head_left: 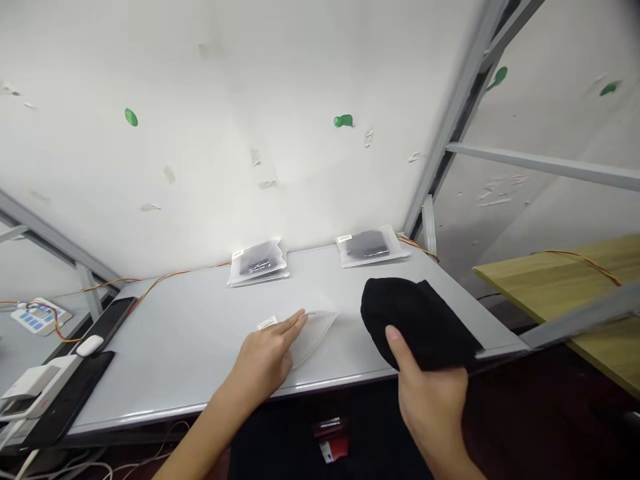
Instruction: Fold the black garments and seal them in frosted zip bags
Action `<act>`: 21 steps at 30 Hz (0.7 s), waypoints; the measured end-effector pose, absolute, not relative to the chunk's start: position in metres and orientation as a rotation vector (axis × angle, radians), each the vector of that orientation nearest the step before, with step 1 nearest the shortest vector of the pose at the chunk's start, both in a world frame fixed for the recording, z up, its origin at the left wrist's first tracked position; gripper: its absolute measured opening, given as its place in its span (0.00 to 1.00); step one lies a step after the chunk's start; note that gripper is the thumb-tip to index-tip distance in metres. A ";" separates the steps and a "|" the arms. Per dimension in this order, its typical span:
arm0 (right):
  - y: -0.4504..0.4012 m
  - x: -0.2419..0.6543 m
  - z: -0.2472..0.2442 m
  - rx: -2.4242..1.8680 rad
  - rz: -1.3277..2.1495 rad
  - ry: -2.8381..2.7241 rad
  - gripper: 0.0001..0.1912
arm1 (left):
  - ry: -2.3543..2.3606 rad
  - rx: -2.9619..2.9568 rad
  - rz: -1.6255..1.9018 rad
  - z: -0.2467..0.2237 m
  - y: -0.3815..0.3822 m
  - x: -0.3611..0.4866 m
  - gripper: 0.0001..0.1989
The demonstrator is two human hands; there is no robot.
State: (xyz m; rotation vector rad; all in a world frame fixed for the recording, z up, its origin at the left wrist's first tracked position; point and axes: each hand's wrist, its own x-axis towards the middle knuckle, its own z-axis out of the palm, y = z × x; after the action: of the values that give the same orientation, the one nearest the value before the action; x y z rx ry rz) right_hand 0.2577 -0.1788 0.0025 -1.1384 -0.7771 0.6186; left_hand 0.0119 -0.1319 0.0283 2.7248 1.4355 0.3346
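Observation:
Near the front of the grey table, my left hand (270,350) is closed on the edge of a frosted plastic bag (316,330), its index and middle fingers stretched along the top. A small white label (267,323) shows just behind those knuckles. My right hand (425,393) grips a folded black cloth item (415,320), thumb on top and the other fingers hidden underneath. The cloth is held over the table's front right, apart from the bag. Its exact kind cannot be made out.
Two frosted bags with dark contents, a left one (259,261) and a right one (371,245), lie along the back of the table (185,333). Power strips and a phone-like black device (113,323) line the left edge. A metal frame post (453,113) stands at right.

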 end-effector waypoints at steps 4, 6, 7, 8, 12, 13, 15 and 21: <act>-0.174 0.242 -0.002 -0.767 0.266 -1.608 0.23 | 1.232 2.689 0.501 0.040 -0.126 0.026 0.36; -0.163 0.235 -0.006 -0.618 0.152 -1.879 0.25 | 1.144 2.693 0.549 0.044 -0.123 0.028 0.31; -0.157 0.232 -0.008 -0.581 0.072 -1.983 0.26 | 1.125 2.686 0.554 0.045 -0.122 0.028 0.30; -0.150 0.231 -0.011 -0.573 -0.004 -2.056 0.26 | 1.119 2.670 0.558 0.046 -0.122 0.027 0.30; -0.131 0.229 -0.024 -0.599 -0.154 -2.160 0.22 | 1.112 2.590 0.597 0.042 -0.124 0.021 0.38; -0.128 0.229 -0.027 -0.586 -0.154 -2.186 0.21 | 1.115 2.593 0.601 0.040 -0.125 0.019 0.40; -0.123 0.226 -0.030 -0.575 -0.122 -2.256 0.19 | 1.145 2.624 0.561 0.038 -0.126 0.019 0.45; -0.099 0.188 -0.045 -0.908 0.041 -2.338 0.19 | 1.114 2.776 0.420 0.043 -0.130 0.029 0.53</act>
State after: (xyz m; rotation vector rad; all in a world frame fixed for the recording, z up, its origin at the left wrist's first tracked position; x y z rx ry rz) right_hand 0.1885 -0.0990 -0.0446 -0.9077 -2.3382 0.0408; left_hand 0.0288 -0.1295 0.0429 2.7763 1.1145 0.4198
